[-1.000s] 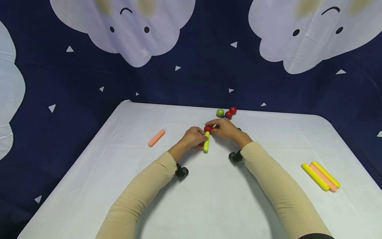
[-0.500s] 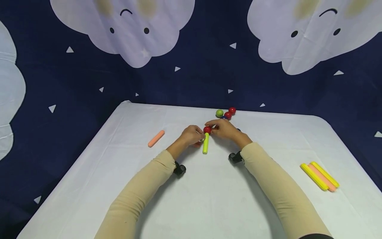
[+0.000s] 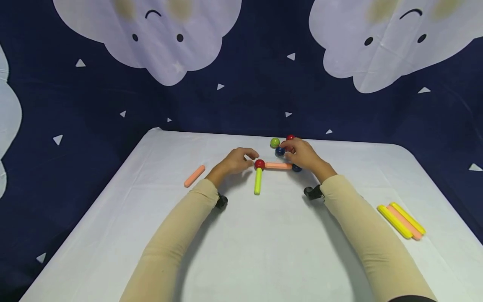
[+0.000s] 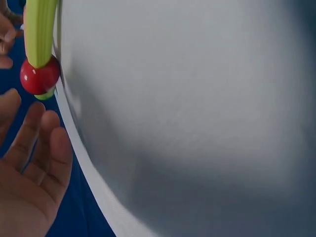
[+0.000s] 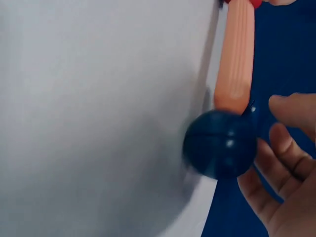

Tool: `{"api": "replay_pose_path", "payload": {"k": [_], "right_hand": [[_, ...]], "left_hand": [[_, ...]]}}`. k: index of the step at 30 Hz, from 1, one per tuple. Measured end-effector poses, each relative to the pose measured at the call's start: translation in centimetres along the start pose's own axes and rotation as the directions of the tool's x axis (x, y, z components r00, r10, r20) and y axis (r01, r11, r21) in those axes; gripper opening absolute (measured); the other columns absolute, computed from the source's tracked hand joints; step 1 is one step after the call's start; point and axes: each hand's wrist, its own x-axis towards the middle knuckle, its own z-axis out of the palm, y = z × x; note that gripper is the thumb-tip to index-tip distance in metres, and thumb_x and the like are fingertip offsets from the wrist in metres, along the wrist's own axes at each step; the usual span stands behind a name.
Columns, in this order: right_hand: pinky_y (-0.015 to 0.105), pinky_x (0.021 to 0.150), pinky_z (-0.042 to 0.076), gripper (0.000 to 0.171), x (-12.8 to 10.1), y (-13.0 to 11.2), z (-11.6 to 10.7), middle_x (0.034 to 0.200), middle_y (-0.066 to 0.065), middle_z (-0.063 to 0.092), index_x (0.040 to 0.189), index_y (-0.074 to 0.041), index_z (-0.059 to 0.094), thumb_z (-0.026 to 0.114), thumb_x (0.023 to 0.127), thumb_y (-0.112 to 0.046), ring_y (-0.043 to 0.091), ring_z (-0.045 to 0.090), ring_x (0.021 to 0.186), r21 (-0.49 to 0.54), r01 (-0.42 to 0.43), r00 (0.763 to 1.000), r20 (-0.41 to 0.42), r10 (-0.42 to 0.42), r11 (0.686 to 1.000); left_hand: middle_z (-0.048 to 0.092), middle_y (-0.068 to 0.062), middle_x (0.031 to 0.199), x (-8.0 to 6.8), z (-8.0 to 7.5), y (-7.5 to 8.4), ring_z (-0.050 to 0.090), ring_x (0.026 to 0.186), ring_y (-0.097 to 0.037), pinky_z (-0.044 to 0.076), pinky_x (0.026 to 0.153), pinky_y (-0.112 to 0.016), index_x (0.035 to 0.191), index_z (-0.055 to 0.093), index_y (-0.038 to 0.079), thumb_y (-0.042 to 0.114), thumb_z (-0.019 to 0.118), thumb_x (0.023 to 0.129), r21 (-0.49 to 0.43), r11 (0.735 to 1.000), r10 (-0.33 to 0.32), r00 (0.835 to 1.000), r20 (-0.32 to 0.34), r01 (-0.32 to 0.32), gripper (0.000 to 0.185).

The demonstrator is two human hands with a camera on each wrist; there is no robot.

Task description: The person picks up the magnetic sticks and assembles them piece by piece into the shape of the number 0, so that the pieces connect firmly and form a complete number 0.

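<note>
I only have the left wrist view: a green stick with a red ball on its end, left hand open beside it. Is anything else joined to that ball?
Observer: Yes. An orange stick runs from the red ball toward the right.
Operator: What's at its far end?
Observer: A blue ball, touching the stick's end.
Operator: Where's the right hand?
Observer: The right hand is just beyond the orange stick, fingers relaxed, reaching toward loose balls near a green ball.

Long beige sleeves (image 3: 177, 235) to both wrists, each with a small black wrist-mounted camera (image 3: 221, 201).
</note>
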Motion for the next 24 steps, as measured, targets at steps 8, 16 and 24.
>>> {"api": "replay_pose_path", "payload": {"k": [8, 16, 24], "right_hand": [[0.044, 0.085, 0.046, 0.045, 0.5, 0.4, -0.1, 0.110, 0.019, 0.058, 0.135, -0.008, 0.059, 0.063, 0.090, -0.009, 0.030, 0.052, 0.095, -0.113, -0.071, 0.997, 0.031, 0.075, 0.991], [0.047, 0.093, 0.048, 0.049, 1.3, -0.2, 0.5, 0.118, 0.018, 0.058, 0.138, -0.006, 0.057, 0.062, 0.089, -0.008, 0.030, 0.055, 0.100, -0.197, -0.075, 0.991, 0.094, 0.095, 0.978], [0.050, 0.098, 0.048, 0.035, 1.4, -0.7, 1.0, 0.121, 0.017, 0.058, 0.123, -0.005, 0.066, 0.064, 0.089, -0.005, 0.032, 0.058, 0.109, -0.137, -0.064, 0.995, 0.071, 0.074, 0.989]], "left_hand": [[0.063, -0.007, 0.136, 1.2, 0.1, -0.3, 0.058, 0.119, -0.022, 0.046, 0.103, -0.037, 0.134, 0.062, 0.015, 0.010, 0.060, 0.095, -0.079, 0.997, 0.005, 0.992, 0.124, 0.005, 0.039], [0.066, -0.008, 0.132, 1.6, 0.6, -0.2, 0.058, 0.121, -0.022, 0.046, 0.104, -0.036, 0.130, 0.065, 0.012, 0.009, 0.068, 0.092, -0.095, 0.995, 0.016, 0.991, 0.135, -0.003, 0.038], [0.066, -0.007, 0.131, 1.7, 0.7, -0.1, 0.059, 0.116, -0.021, 0.048, 0.098, -0.033, 0.128, 0.066, 0.011, 0.009, 0.067, 0.093, -0.078, 0.997, -0.001, 0.992, 0.129, 0.011, 0.036]]}}
